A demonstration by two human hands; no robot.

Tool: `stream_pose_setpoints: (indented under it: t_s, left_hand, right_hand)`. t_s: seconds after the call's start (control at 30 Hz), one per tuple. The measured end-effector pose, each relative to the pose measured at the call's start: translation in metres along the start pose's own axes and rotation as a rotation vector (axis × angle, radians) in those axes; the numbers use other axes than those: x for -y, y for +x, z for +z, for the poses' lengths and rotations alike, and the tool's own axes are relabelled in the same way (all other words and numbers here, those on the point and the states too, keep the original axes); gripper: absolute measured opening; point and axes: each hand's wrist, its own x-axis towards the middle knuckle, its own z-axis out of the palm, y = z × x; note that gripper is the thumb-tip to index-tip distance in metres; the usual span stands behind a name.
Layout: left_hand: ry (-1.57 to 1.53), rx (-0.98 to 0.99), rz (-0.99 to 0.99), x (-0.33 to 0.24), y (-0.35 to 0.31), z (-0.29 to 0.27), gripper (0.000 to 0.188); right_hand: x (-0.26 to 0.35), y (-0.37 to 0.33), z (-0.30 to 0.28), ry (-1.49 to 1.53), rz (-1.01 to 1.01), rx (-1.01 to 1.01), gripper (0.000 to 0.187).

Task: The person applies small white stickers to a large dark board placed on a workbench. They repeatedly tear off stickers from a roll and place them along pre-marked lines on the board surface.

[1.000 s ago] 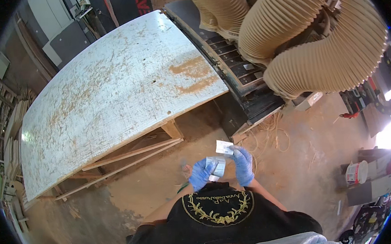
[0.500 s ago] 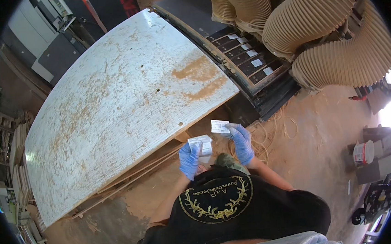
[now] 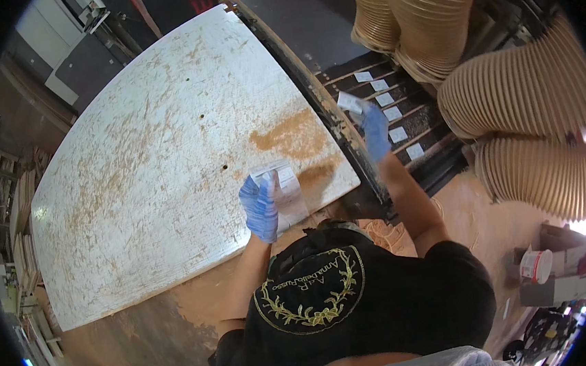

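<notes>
My left hand (image 3: 260, 206), in a blue glove, is closed on white printed labels (image 3: 289, 190) above the near edge of a large white worn tabletop (image 3: 168, 172). Farther right, my gloved right hand (image 3: 376, 132) pinches a single white label (image 3: 350, 102). It is stretched out over the edge of a dark slatted machine bed (image 3: 333, 32). On the dark slats, several white labels lie in a slanting row, among them one label (image 3: 397, 134) just right of my right hand. My fingertips partly hide the held label.
Wide ribbed tan hoses (image 3: 520, 96) crowd the right side beyond the slats. Sawdust (image 3: 289, 138) lies on the tabletop. A white bucket (image 3: 536, 266) and boxes stand on the floor at right. Dark and grey panels (image 3: 85, 75) lean at far left.
My right hand has moved forward and right with its label, from in front of my body to over the slatted bed. My left hand has shifted forward and left with its labels.
</notes>
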Motion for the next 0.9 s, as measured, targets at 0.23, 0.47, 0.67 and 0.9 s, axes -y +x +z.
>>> stream_pose_setpoints:
  t_s: [0.23, 0.47, 0.67, 0.9]
  left_hand:
    - [-0.035, -0.163, -0.047, 0.021, 0.054, 0.048, 0.016]
    - [-0.151, -0.297, -0.187, 0.052, 0.052, 0.055, 0.019]
    - [0.217, -0.164, -0.016, 0.089, 0.044, 0.037, 0.025]
    - [-0.111, -0.316, -0.242, 0.088, 0.049, 0.057, 0.023]
  right_hand:
    - [-0.060, 0.184, 0.009, 0.071, 0.201, -0.035, 0.029]
    - [-0.126, 0.239, 0.045, 0.119, 0.247, 0.022, 0.021]
    - [-0.143, 0.316, -0.053, 0.068, 0.132, -0.240, 0.023]
    - [-0.079, 0.305, -0.084, -0.167, -0.100, -0.092, 0.022]
